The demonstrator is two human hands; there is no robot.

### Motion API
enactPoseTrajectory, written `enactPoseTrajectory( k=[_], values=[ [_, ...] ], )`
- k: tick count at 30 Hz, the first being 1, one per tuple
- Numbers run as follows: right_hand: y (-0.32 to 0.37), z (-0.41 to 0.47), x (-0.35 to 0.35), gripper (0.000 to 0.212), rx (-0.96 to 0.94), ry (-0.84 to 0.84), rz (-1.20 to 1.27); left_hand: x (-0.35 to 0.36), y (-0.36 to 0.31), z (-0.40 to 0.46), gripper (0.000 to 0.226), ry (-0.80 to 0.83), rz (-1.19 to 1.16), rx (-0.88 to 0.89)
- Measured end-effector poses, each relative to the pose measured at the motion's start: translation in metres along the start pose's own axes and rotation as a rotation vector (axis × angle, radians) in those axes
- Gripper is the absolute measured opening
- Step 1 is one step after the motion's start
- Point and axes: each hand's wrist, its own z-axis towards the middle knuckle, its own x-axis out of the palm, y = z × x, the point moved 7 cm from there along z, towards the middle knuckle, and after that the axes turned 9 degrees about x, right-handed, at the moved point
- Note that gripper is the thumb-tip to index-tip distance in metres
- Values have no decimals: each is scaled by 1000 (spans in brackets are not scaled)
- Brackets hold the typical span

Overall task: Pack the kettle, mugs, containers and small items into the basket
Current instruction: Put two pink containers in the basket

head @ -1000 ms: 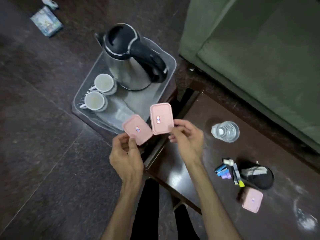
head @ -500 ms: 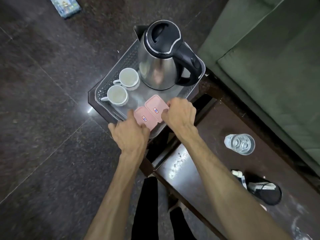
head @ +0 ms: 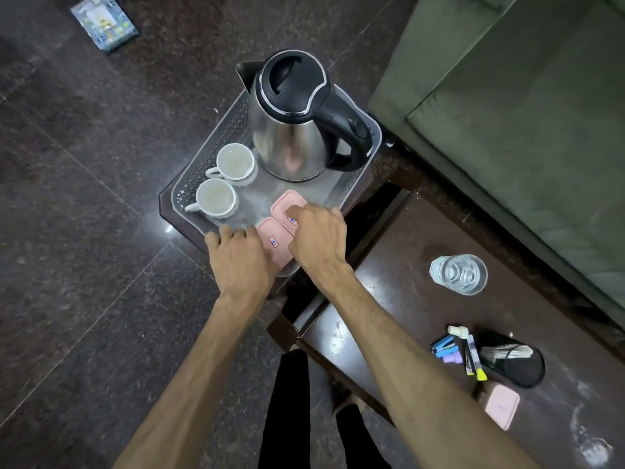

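Inside the clear basket (head: pixel 216 137), leftward of the fingers: two empty mugs (head: pixel 216 198); beyond them, the kettle (head: pixel 291 130). Left hand (head: pixel 241 262) and right hand (head: pixel 318 240), fingers curled, rest on two pink lidded containers (head: pixel 275 240), contents hidden.

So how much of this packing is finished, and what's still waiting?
Done: the steel kettle with black lid and two white mugs sit in the clear plastic basket. In hand: the left hand and right hand rest on two pink containers in the basket. Left: a third pink container and small stationery items on the dark table.
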Motion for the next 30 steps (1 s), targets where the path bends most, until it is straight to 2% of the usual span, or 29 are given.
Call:
enactPoseTrajectory(
  k=[3, 6, 9, 12, 14, 16, 19, 21, 28, 30],
  values=[
    [-8, -3, -6, 52, 12, 1, 113, -4, -1, -6, 44, -28, -49, -38],
    [-29, -20, -16, 41, 28, -104, 309, -13, -8, -19, 48, -199, -163, -60],
    [-65, -46, -15, 24, 95, -195, 472, -18, -30, -39, 35, -393, -289, -17],
    [-112, -73, -6, 19, 247, -202, 606, -14, -74, -62, 16, -427, -457, 102],
    [-143, -92, 2, 17, 364, -192, 670, -5, -109, -74, 13, -360, -530, 181],
    [-177, -114, 10, 15, 485, -177, 727, 10, -150, -84, 10, -218, -551, 261],
    [-231, -148, 22, 16, 669, -177, 845, 37, -208, -101, 1, -14, -532, 383],
    [-271, -176, 27, 16, 798, -215, 904, 56, -246, -115, 6, 76, -495, 451],
    [-399, -285, 37, 9, 1297, -434, 873, 116, -345, -145, 15, 236, -458, 500],
    [-429, -312, 39, 16, 1417, -468, 820, 129, -366, -150, 25, 235, -415, 533]
  ],
)
